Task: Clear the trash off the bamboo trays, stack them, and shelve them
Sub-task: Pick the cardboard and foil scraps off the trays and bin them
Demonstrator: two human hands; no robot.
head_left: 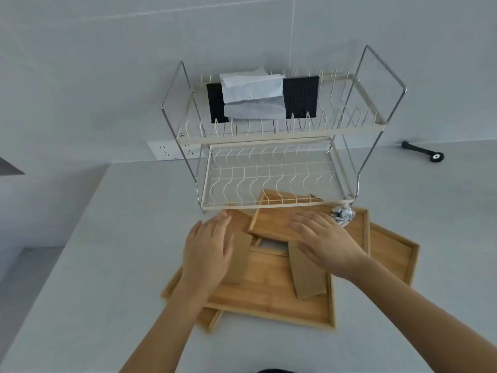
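On the pale grey worktop (80, 265), the nearest large rimmed bamboo tray (269, 294) carries two flat brown cardboard strips (306, 275). The left hand (208, 251) and right hand (322, 238) lie flat and released. Best pinch each strip off before stacking. The crumpled foil ball (342, 215) sits on a farther tray; the two-tier wire dish rack (269, 168) has an empty lower shelf.

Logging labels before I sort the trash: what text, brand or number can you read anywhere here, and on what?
No readable text anywhere.
crumpled foil wrapper: dark print, too blurred to read.
brown paper sleeves: blank.
bamboo trays: no marks.
wall socket: no lettering visible.
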